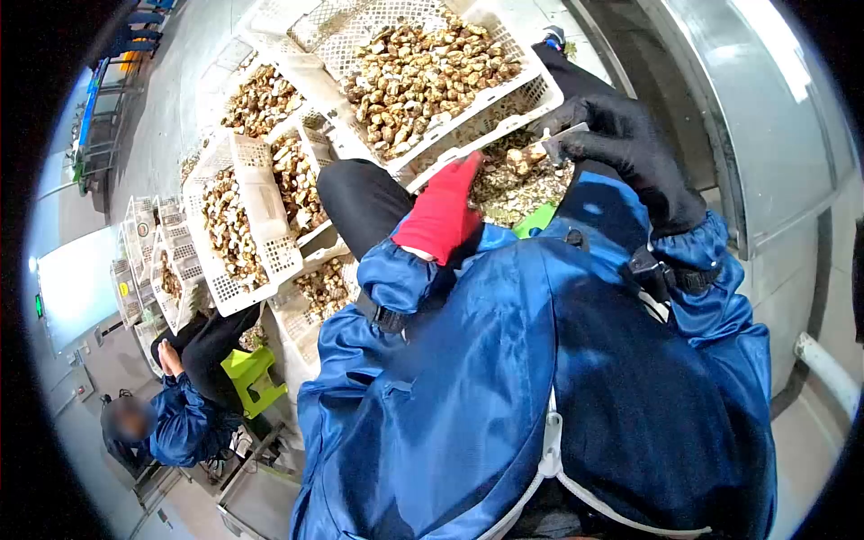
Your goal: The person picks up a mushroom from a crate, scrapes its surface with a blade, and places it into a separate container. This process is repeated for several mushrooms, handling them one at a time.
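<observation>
My left hand [441, 209], in a red glove, reaches over a heap of pale scraps [517, 196] between my knees. Its fingers are drawn together, and what they hold, if anything, I cannot make out. Just beyond its fingertips is a brown mushroom [525, 160] with a pale cut-looking side. My right hand [621, 148], in a black glove, is closed around a small flat pale blade-like tool [569, 133], which points left toward that mushroom. Part of the tool is hidden by the fingers.
A white perforated crate [531, 94] of brown mushrooms [423, 81] stands ahead. More mushroom crates [256, 175] are at the left. A person [184, 418] sits at lower left by a green stool [252, 382]. A metal panel [774, 117] runs along the right.
</observation>
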### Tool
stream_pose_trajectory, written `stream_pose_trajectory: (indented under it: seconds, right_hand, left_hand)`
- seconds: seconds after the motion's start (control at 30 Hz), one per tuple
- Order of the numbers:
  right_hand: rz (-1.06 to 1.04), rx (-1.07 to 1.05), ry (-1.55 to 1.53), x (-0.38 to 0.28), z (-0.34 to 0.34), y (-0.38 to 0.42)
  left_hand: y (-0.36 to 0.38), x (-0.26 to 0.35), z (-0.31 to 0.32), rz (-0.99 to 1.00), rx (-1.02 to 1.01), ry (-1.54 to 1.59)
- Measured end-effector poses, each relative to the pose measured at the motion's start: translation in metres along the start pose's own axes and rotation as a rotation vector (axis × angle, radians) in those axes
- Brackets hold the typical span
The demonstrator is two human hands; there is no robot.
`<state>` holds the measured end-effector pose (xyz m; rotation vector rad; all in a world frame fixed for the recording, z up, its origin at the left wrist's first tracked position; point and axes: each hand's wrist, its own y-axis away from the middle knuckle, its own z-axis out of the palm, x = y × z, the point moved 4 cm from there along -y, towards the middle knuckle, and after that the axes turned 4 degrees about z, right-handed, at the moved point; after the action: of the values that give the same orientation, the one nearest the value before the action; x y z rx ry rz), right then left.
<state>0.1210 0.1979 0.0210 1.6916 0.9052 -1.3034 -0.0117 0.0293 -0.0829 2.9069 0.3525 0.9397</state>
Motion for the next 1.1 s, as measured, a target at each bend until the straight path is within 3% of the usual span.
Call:
stream_pose_trajectory:
  seconds: [0.1,0.17,0.23,0.27,0.3,0.37,0.47,0.67,0.77,0.8,0.87,0.97,1.03,1.1]
  right_hand:
    - [0.033,-0.014,-0.025,0.005,0.001,-0.002]
    - [0.081,-0.045,-0.071,0.005,0.008,-0.002]
    - [0.104,-0.127,-0.09,0.007,0.018,-0.005]
    - [0.077,-0.134,-0.132,0.007,0.023,-0.005]
    - [0.084,-0.096,-0.054,0.004,0.025,-0.005]
    - [0.102,-0.002,0.107,-0.003,0.028,-0.002]
    - [-0.01,0.106,0.178,-0.009,0.031,0.002]
    - [-0.118,0.164,0.193,-0.021,0.036,0.002]
    - [-0.036,0.205,0.273,-0.017,0.029,0.003]
    - [0.006,0.205,0.275,-0.012,0.027,0.002]
    - [0.005,0.081,-0.108,0.002,0.038,-0.005]
    - [-0.211,0.088,0.121,-0.021,0.041,0.002]
    - [-0.131,0.147,0.139,-0.017,0.038,0.003]
    - [-0.031,0.179,0.061,-0.003,0.034,0.001]
  left_hand:
    - [-0.006,0.02,-0.029,0.122,0.216,0.214]
    - [-0.007,0.051,-0.066,0.061,0.171,0.483]
    - [-0.01,0.054,-0.06,-0.029,0.216,0.987]
    - [-0.01,0.059,-0.065,-0.073,0.178,0.796]
    - [-0.009,0.051,-0.051,-0.149,0.169,0.872]
    - [-0.007,0.058,-0.053,-0.169,0.232,0.735]
    - [-0.006,0.058,-0.047,-0.087,0.458,0.801]
    - [-0.002,0.06,-0.05,0.019,0.535,0.774]
    - [0.002,0.061,-0.055,-0.281,0.323,0.955]
    - [0.001,0.061,-0.058,-0.271,0.322,0.902]
    - [0.002,0.057,-0.058,-0.323,0.276,0.943]
    - [0.001,0.059,-0.058,-0.304,0.259,0.977]
    - [0.001,0.056,-0.057,-0.306,0.199,0.943]
    - [0.001,0.052,-0.051,-0.288,0.177,1.256]
